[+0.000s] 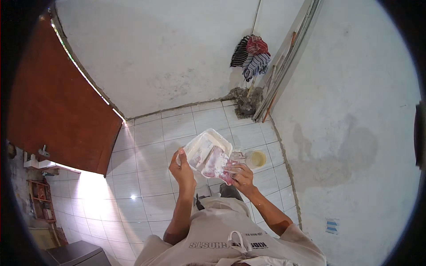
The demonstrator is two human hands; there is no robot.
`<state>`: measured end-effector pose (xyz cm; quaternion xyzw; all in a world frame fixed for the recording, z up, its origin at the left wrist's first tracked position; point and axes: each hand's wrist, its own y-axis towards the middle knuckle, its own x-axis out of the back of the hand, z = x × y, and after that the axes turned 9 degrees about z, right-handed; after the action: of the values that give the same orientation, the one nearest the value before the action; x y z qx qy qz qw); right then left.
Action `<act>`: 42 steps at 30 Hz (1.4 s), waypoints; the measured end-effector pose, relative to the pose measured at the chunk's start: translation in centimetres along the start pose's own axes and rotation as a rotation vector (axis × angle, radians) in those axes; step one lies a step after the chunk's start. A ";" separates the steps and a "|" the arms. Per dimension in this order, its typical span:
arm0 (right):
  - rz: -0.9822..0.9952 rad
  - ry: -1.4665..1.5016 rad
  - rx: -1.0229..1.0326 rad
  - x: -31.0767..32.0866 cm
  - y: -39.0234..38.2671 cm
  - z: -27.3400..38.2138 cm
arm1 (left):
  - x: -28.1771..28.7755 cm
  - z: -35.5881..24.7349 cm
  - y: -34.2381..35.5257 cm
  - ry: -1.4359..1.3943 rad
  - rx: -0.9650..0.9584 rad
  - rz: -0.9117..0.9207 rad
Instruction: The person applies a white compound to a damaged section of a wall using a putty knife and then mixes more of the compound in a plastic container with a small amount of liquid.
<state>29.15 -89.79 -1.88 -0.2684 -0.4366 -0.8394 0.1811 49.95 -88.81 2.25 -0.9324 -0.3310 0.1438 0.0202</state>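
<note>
Above the pale, glossy tiled floor (179, 126), one left hand (182, 172) held one white, rectangular, shallow tray (195, 147) by its left side; one right hand's (241, 175) grip was closed on one pink, white-smeared flat tool (215, 162) over the tray. One round, pale-yellow container (257, 158) stood below.

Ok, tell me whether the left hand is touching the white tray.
Touching. The head view shows the left hand gripping the white tray at its left side, with the thumb up against the rim.
</note>
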 end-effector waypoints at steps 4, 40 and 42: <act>-0.003 -0.015 -0.035 -0.5 -1.7 -1.1 | 1.7 1.0 1.7 0.012 0.043 -0.036; -0.449 0.458 -0.827 10.3 4.7 -8.6 | -6.0 1.3 7.0 0.258 0.087 0.444; -0.263 0.388 -0.721 11.6 6.7 -10.5 | -7.6 2.0 8.0 0.365 0.101 0.571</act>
<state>20.50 -103.07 4.49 -0.0936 -0.1037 -0.9891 0.0457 48.66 -99.85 1.18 -0.9956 -0.0399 -0.0096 0.0840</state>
